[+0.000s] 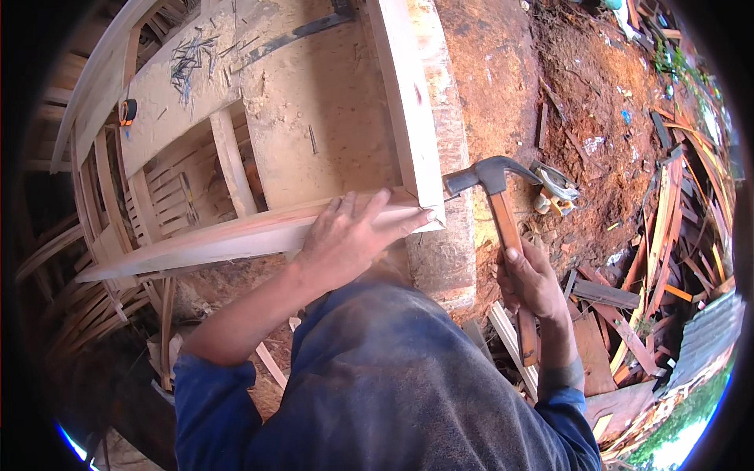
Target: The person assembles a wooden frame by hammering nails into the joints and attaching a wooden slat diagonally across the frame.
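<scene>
- the left hand (345,239) is near the middle of the frame, laid over a pale wooden board (212,245) with its fingers spread apart and its thumb stretched toward the board's right end; whether the fingertips curl over the far edge, i cannot tell.
- the right hand (530,279), right of the middle, is clamped around the wooden handle of a claw hammer (503,212), its thumb lying along the handle.
- the hammer's dark head is up at the top of the handle, claw to the right, striking face to the left, just beside the corner of the boards.
- that pale board runs from the left of the frame to just right of the middle, where its end meets a second board (404,102) coming down from the top edge; the two form a corner.
- a thin nail (452,198) shows at this corner, near the hammer's face; how deep it sits is too small to tell.
- inside the corner, the counter (345,102) has a pale, dusty top.
- a heap of loose nails (192,67) lies at the upper left, and a single nail (312,140) lies apart from it, above the left hand.
- a dark flat bar (298,35) lies at the upper middle.
- an orange and black tape measure (127,111) rests at the upper left.
- reddish soil (581,102) fills the upper right, with wood scraps (628,330) piled along the right side and a corrugated sheet (703,345) at the lower right.
</scene>
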`<control>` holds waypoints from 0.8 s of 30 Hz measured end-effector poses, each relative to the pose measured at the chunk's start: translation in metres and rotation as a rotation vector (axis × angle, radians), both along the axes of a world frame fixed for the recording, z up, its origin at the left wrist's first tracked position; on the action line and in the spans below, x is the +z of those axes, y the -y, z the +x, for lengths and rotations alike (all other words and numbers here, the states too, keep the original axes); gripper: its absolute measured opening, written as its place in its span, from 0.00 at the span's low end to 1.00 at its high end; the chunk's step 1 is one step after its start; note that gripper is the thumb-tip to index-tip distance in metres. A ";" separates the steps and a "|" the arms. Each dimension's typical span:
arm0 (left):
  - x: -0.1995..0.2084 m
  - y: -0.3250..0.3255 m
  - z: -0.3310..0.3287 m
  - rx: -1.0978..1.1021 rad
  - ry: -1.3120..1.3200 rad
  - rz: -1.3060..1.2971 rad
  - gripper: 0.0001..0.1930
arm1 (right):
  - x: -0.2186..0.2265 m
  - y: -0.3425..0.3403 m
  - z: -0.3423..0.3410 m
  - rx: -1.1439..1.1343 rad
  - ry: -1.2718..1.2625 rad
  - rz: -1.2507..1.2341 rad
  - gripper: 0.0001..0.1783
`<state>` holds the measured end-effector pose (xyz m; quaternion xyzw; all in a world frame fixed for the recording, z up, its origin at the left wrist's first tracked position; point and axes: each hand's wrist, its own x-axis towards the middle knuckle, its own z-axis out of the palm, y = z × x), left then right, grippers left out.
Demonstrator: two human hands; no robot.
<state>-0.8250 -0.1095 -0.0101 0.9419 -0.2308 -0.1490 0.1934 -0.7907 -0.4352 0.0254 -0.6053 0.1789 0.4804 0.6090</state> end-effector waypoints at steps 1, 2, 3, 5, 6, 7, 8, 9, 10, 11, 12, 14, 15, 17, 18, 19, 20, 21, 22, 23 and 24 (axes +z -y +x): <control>-0.001 0.000 0.000 -0.011 0.010 0.012 0.39 | 0.002 0.002 0.001 -0.014 0.013 -0.024 0.20; -0.002 0.000 -0.001 -0.022 0.020 0.025 0.39 | 0.002 0.005 0.002 -0.073 0.035 -0.042 0.20; -0.003 0.000 -0.001 -0.022 0.020 0.021 0.39 | 0.001 0.006 0.003 -0.128 0.061 -0.078 0.20; -0.006 0.000 -0.002 -0.018 0.040 0.021 0.38 | -0.003 0.010 0.006 -0.180 0.141 -0.136 0.19; -0.008 0.000 -0.002 -0.018 0.041 0.020 0.38 | -0.002 0.009 0.005 -0.180 0.143 -0.138 0.19; -0.010 0.000 -0.002 -0.025 0.045 0.024 0.38 | -0.002 0.007 0.004 -0.182 0.133 -0.129 0.18; -0.012 0.000 -0.001 -0.034 0.049 0.028 0.38 | -0.002 0.005 0.002 -0.184 0.123 -0.120 0.18; -0.009 0.000 -0.001 -0.037 0.050 0.028 0.38 | 0.002 -0.001 -0.001 -0.120 0.070 -0.106 0.18; -0.006 0.000 0.000 -0.032 0.042 0.018 0.38 | 0.002 -0.004 -0.007 -0.010 0.063 -0.106 0.19; -0.004 0.000 0.000 -0.028 0.034 0.009 0.37 | 0.000 -0.006 -0.008 0.006 0.037 -0.040 0.19; -0.004 0.000 0.001 -0.035 0.033 0.005 0.37 | -0.003 -0.006 -0.008 0.022 0.013 0.027 0.20; -0.003 -0.002 0.001 -0.019 0.026 0.006 0.39 | -0.007 -0.004 -0.009 -0.012 -0.004 0.013 0.20; -0.003 -0.001 0.001 -0.022 0.026 0.004 0.39 | -0.009 -0.002 -0.012 -0.076 0.021 0.000 0.20; -0.003 -0.001 -0.001 -0.016 0.011 0.037 0.40 | -0.003 0.001 -0.005 -0.129 0.020 -0.039 0.20; -0.003 -0.001 -0.001 -0.013 0.010 0.038 0.40 | -0.001 0.000 -0.002 -0.126 0.019 -0.038 0.20; -0.003 -0.001 -0.001 -0.010 0.003 0.027 0.40 | 0.000 0.000 -0.002 -0.133 0.032 -0.029 0.20; -0.003 -0.001 -0.002 -0.005 -0.003 0.016 0.40 | 0.000 0.000 -0.002 -0.140 0.045 -0.020 0.19; -0.004 -0.001 -0.002 -0.005 -0.005 0.017 0.40 | -0.003 -0.006 -0.006 -0.119 0.032 -0.050 0.20; -0.004 -0.001 -0.001 -0.008 0.007 0.013 0.40 | -0.001 -0.012 -0.006 0.022 0.064 0.008 0.18; -0.004 -0.001 0.000 -0.011 0.020 0.008 0.40 | -0.005 -0.013 -0.009 0.002 0.041 0.031 0.19; -0.003 -0.002 0.000 -0.011 0.023 0.010 0.40 | -0.010 -0.013 -0.011 -0.018 0.017 0.054 0.19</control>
